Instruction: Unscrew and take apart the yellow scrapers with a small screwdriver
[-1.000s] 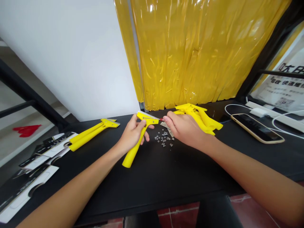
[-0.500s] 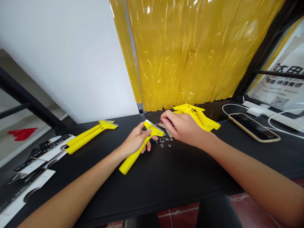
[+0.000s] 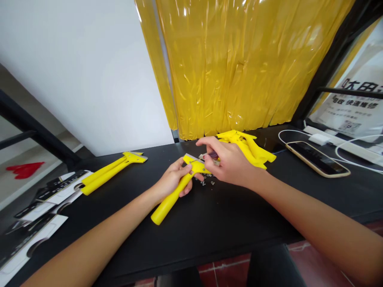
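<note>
One scraper point(image 3: 176, 194): L hand point(image 3: 176, 178) is clamping its neck btwn thumb & fingers; handle's slanting down past the palm.
Screwdriver point(image 3: 213, 155): R hand point(image 3: 233, 163) is gripping its handle btwn thumb & bent fingers; shaft's pointing at the scraper's head near L thumb, tip contact can't tell.
R fingers: vs. a moment ago, index is lifting off the handle & scraper's leaning more to R. Prob. a regrip, so screw work's looking unfinished.
Loose screws point(image 3: 212, 183): lying on table point(image 3: 185, 243) just past L fingertips, partly hiding behind R hand.
Spare scrapers point(image 3: 109, 173): two are resting well L of L fingers; yellow pile point(image 3: 254, 150) is sitting just beyond R knuckles.
</note>
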### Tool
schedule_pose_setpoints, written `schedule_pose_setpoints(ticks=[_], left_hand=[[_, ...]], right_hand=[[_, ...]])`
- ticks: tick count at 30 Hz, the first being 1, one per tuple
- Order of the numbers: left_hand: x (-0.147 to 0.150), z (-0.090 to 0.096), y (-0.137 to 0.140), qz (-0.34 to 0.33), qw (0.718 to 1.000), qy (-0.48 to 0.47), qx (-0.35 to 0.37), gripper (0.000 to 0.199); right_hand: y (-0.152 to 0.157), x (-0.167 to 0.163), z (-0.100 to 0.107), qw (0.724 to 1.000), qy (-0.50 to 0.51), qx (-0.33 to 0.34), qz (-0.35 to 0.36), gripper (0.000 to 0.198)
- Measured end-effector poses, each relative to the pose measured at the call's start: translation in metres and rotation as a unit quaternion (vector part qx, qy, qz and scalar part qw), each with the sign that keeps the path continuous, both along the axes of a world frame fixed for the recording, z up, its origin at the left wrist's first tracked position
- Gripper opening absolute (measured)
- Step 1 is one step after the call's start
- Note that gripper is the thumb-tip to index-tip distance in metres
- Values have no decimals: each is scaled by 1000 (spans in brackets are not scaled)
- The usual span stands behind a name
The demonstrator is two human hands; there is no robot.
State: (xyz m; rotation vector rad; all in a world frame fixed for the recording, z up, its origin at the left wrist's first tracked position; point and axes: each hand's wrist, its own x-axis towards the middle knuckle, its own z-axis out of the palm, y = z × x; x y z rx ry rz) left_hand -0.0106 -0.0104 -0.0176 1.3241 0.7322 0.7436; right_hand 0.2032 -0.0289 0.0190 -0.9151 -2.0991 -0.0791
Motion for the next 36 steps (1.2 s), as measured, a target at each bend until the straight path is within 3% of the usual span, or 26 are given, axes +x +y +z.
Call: schedule_pose_setpoints(ticks=[6,12,19,24,27,30,36], left_hand=[[1,0,-3,-20,999,32,2,31],[2,-2,-3,-20,999,40,-1,34],[5,1,-7,9,999,47,5,31],[6,0,-7,12,999,35,19,28],[6,-1,-6,17,999,40,26,30],[5,-1,-6,8,998,58,29,32],[2,-2,-4,-4,998,56,13,31]], right_hand=[[-1,1,2,999,27,-32,-19,27],[0,-1,0,999,28,25,35,30],[-1,3,2,998,30,-53,-21,27],[-7,2,4,999,3,-14,46,48],[-8,0,4,1000,6,-1,18,41],[-6,-1,4,999,29,-29,-19,35],[-7,-1,5,1000,25,-5,-4,49]])
